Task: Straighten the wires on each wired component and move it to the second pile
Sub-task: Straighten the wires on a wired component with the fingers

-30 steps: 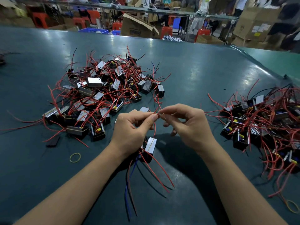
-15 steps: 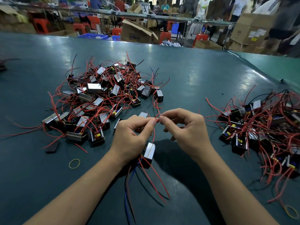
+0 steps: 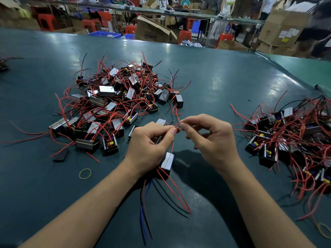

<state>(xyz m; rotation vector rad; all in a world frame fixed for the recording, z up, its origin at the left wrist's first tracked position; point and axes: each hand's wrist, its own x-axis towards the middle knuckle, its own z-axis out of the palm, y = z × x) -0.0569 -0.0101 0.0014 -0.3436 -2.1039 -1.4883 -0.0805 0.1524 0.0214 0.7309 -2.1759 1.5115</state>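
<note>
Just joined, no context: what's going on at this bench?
A person is straightening wires on one wired component, held in the left hand. Both that hand and the right hand pinch one of its red wires. A big pile lies to the left, a second pile to the right. The component hasn't joined either yet.
</note>
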